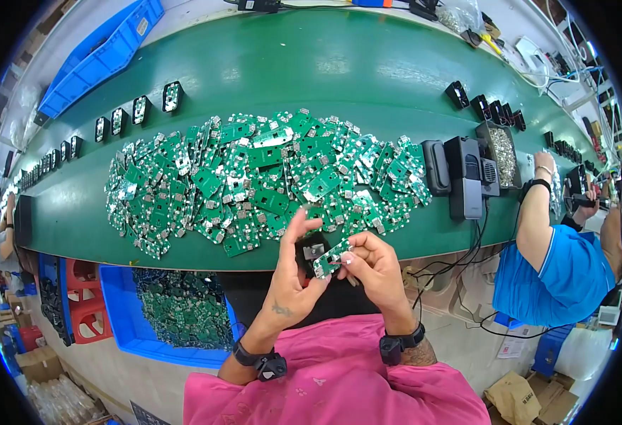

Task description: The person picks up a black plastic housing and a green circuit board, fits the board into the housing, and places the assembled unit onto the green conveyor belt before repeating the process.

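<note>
Just off the near edge of the green table, my right hand point(376, 275) pinches a small green circuit board point(331, 259) between thumb and fingers. My left hand point(287, 265) is around a black plastic casing point(302, 256), its index finger raised and its thumb near the board's lower end. The board lies in front of the casing and hides part of it; whether the two touch I cannot tell. A wide heap of green circuit boards point(268, 159) with silver metal parts spreads over the table just beyond my hands.
Right of the heap stand black devices point(464, 177) and a box of small metal parts point(501, 156). Casings with boards point(172, 96) line the table's far left. A blue bin of boards point(123, 312) sits below the left edge. A co-worker in blue point(559, 276) is at right.
</note>
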Motion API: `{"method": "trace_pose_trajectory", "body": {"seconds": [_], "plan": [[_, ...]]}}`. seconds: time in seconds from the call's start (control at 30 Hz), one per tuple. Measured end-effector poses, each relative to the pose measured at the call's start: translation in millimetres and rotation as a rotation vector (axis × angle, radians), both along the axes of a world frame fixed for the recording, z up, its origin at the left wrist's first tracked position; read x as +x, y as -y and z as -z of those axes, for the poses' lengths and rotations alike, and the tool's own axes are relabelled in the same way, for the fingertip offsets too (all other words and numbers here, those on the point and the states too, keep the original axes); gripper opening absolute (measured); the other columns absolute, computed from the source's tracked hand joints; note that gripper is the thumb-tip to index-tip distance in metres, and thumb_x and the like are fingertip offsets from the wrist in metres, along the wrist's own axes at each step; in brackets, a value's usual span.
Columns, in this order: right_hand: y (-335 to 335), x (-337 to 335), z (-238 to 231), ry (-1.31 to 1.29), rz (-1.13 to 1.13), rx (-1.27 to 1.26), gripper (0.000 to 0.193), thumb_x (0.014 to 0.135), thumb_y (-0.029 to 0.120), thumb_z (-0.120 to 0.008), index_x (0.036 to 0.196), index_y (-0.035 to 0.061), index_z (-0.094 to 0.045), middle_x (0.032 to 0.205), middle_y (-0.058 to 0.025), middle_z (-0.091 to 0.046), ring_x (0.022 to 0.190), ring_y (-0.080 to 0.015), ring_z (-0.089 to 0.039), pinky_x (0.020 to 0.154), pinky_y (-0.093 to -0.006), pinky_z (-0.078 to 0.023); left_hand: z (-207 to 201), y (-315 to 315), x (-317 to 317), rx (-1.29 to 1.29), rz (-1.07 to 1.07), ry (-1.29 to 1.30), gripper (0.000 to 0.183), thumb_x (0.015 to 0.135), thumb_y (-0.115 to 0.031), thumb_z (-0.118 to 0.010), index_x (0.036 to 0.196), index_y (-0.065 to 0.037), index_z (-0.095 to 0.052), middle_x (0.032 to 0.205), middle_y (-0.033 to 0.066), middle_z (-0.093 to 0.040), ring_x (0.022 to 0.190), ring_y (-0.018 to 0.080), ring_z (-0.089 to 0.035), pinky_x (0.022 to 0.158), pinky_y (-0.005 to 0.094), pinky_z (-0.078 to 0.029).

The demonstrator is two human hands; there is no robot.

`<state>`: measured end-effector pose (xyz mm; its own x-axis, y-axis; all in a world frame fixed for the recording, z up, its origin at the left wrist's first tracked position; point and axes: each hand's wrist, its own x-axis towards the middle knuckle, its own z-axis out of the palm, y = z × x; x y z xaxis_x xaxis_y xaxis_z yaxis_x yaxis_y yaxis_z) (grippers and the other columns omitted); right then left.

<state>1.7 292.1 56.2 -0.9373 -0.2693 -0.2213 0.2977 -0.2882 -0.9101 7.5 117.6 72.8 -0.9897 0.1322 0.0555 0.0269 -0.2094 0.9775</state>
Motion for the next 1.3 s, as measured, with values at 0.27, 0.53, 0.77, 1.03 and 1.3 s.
{"method": "trace_pose_trajectory", "body": {"seconds": [0.27, 0.53, 0.77, 1.03, 1.3], "plan": [[9.1, 1.1, -4.3, -0.11, 0.073, 0.195, 0.025, 0.092, 0.005, -0.067, 0.113, -0.002, -0.057, 0.086, -0.0032, -0.066, 0.07, -0.0047, -0.056, 0.062, -0.0198, -0.045, -1.2, 6.2, 1.1, -0.033, 0.053, 0.049, 0.057, 0.09, 0.006, -0.057, 0.144, -0.002, -0.039, 0.151, 0.0156, -0.03, 0.123, 0.0192, -0.051, 0.1, 0.0328, -0.046], [12.4, -1.9, -9.3, -0.563, 0.189, 0.371, 0.025, 0.076, -0.005, -0.075, 0.098, 0.0061, -0.075, 0.137, -0.0136, -0.044, 0.116, -0.0213, -0.051, 0.096, -0.0355, -0.041, -3.9, 7.7, -0.8, 0.251, 0.03, 0.289, 0.053, 0.092, 0.005, -0.057, 0.142, -0.001, -0.041, 0.125, 0.0113, -0.056, 0.112, 0.0151, -0.057, 0.094, 0.0288, -0.049], [13.6, -8.7, -8.3, -0.612, 0.105, 0.411, 0.017, 0.079, 0.003, -0.075, 0.095, 0.0093, -0.078, 0.136, -0.0137, -0.05, 0.126, -0.0261, -0.048, 0.101, -0.04, -0.04, -4.0, 0.7, 2.0, 0.224, 0.102, 0.286, 0.051, 0.093, 0.003, -0.059, 0.141, -0.002, -0.044, 0.123, 0.011, -0.057, 0.112, 0.0139, -0.056, 0.093, 0.0273, -0.048], [16.6, -8.0, -13.6, -0.574, 0.096, 0.487, 0.01, 0.082, 0.007, -0.072, 0.092, 0.0067, -0.076, 0.132, -0.0134, -0.055, 0.122, -0.0258, -0.051, 0.101, -0.0415, -0.042, -2.1, -2.8, 4.2, 0.187, 0.143, 0.306, 0.05, 0.093, 0.002, -0.061, 0.141, -0.002, -0.044, 0.125, 0.01, -0.057, 0.11, 0.013, -0.058, 0.091, 0.0258, -0.049], [15.6, 1.8, -12.0, -0.59, 0.226, 0.503, 0.007, 0.083, 0.012, -0.072, 0.09, 0.0092, -0.073, 0.128, -0.0123, -0.057, 0.122, -0.0316, -0.046, 0.094, -0.0418, -0.043, -3.2, -10.6, 6.0, 0.1, 0.052, 0.211, 0.047, 0.093, 0.005, -0.059, 0.138, -0.001, -0.048, 0.123, 0.0094, -0.059, 0.108, 0.0134, -0.06, 0.087, 0.0248, -0.052]]}}
